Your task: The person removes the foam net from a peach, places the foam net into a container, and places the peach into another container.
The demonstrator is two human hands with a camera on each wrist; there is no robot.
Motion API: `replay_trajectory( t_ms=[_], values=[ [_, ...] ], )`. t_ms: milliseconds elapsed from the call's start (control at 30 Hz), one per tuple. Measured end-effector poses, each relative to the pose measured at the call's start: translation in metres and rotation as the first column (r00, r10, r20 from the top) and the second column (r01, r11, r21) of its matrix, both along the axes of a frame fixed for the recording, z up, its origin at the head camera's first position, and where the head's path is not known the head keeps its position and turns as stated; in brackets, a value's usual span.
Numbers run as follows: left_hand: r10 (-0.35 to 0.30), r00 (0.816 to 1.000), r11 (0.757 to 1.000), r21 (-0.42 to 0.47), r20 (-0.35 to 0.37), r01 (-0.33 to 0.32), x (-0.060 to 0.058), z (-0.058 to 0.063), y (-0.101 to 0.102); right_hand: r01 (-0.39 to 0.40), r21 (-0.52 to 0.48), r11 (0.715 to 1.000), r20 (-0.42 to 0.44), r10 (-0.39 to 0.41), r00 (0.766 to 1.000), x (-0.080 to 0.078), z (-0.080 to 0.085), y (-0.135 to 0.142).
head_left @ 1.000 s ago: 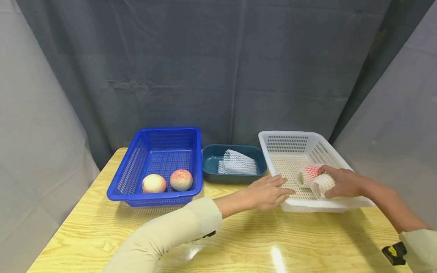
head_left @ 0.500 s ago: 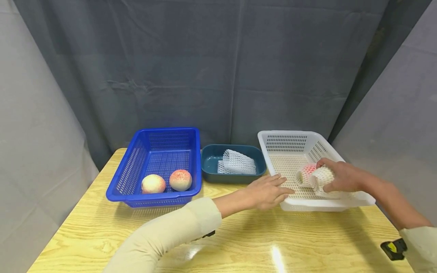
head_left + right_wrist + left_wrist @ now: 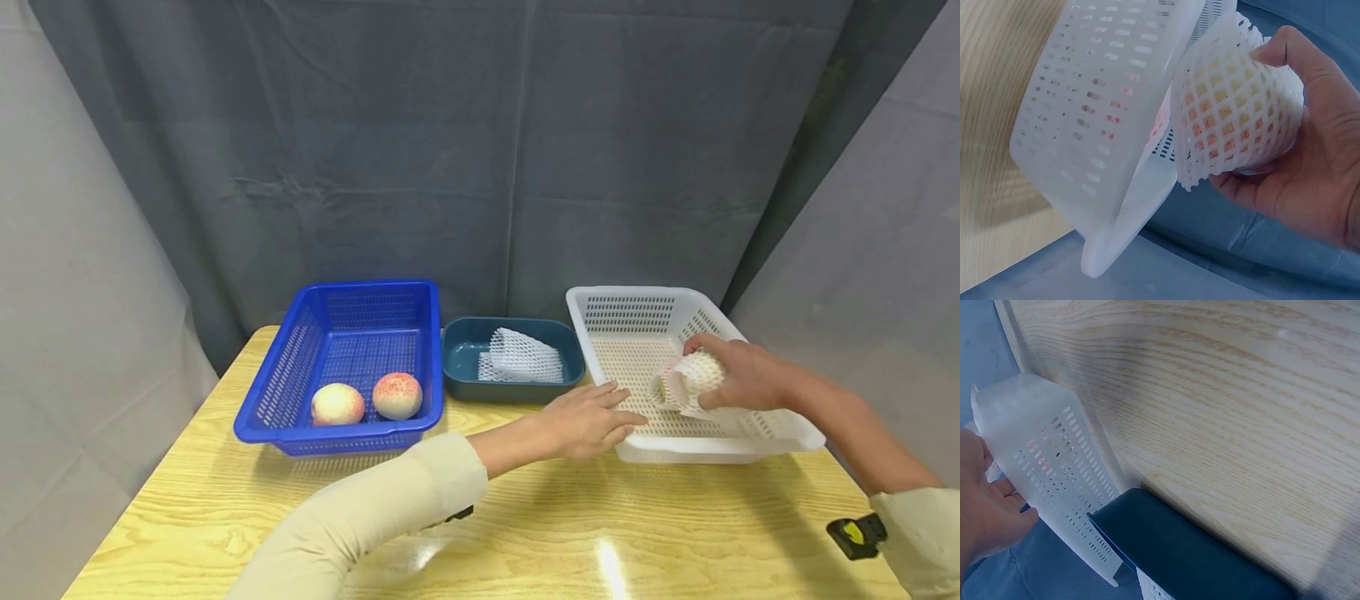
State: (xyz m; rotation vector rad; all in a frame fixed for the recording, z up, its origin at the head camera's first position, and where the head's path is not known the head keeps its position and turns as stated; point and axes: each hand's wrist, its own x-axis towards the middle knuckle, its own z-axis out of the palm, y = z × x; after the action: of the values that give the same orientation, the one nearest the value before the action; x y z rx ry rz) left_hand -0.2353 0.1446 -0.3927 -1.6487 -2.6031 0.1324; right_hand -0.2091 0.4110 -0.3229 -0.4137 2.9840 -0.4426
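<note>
My right hand (image 3: 742,375) grips a peach in a white foam net (image 3: 1229,106), thumb on one side and fingers round the other. In the head view it is over the right part of the white basket (image 3: 626,308); the right wrist view shows it above the rim. A second netted peach, pinkish (image 3: 662,387), lies in that basket, mostly hidden behind the held one. My left hand (image 3: 588,422) rests with spread fingers on the basket's near left rim. In the left wrist view its fingertips (image 3: 1007,487) lie over the rim.
A blue basket (image 3: 262,392) at left holds two bare peaches (image 3: 397,396). Between the baskets stands a dark teal tub (image 3: 465,389) with white foam nets (image 3: 521,358) inside. A grey curtain (image 3: 375,167) hangs behind the wooden table (image 3: 525,533).
My right hand has moved the netted peach leftward and up over the white basket, so it now covers most of the pinkish one. The left hand has stayed in place.
</note>
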Motion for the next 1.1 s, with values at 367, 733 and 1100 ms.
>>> replay_trajectory(
  t_ms=[367,733,1100],
  values=[
    [-0.006,1.000,1.000,0.012,-0.011,0.006,-0.002,0.001,-0.002,-0.022,-0.008,1.000,-0.040,0.021,0.999,-0.004,0.005,-0.016],
    [0.026,0.999,0.991,0.134,-0.037,-0.021,-0.007,0.013,-0.017,-0.030,-0.046,0.998,-0.054,0.027,0.998,-0.006,0.006,-0.022],
    [0.061,0.998,0.951,0.306,-0.022,-0.052,-0.018,0.011,-0.049,-0.074,-0.093,0.993,-0.096,0.065,0.993,-0.002,0.011,-0.039]
  ],
)
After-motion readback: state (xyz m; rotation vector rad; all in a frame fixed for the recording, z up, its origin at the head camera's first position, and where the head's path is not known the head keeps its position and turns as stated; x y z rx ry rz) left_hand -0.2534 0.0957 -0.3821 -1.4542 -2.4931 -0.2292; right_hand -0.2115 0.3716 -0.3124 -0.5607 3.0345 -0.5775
